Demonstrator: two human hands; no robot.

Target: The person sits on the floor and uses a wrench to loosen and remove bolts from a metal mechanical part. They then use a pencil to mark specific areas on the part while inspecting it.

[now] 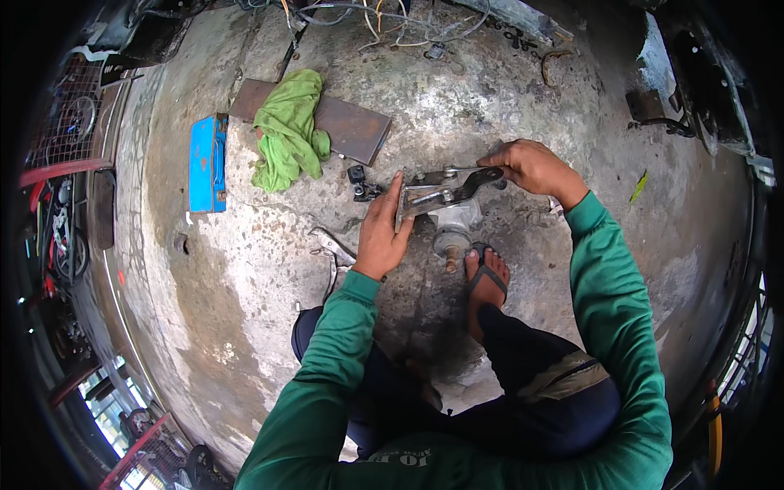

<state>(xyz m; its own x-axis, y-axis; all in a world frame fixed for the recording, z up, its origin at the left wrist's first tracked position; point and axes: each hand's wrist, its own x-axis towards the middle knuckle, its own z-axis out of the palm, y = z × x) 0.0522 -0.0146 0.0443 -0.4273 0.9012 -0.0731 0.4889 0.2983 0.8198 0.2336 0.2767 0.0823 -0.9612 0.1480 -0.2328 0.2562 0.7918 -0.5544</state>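
A dark metal bracket (467,188) with two arms and bolts sits over a grey cast-metal housing (459,216), from which a rusty threaded shaft points toward me. My left hand (384,237) grips the bracket's flat end plate, fingers straight along it. At the bracket's far right end my right hand (535,170) is closed on a thin silver wrench (467,169) that reaches to the far bolt. Its fingertips are partly hidden. Locking pliers (333,247) lie on the floor just left of my left wrist. A small black metal part (358,181) lies beyond that hand.
On the concrete floor, a green cloth (290,122) drapes over a brown metal plate (353,122). A blue metal toolbox (208,163) stands left of it. Loose cables (400,28) lie at the far edge. My sandalled foot (487,282) is beside the threaded shaft.
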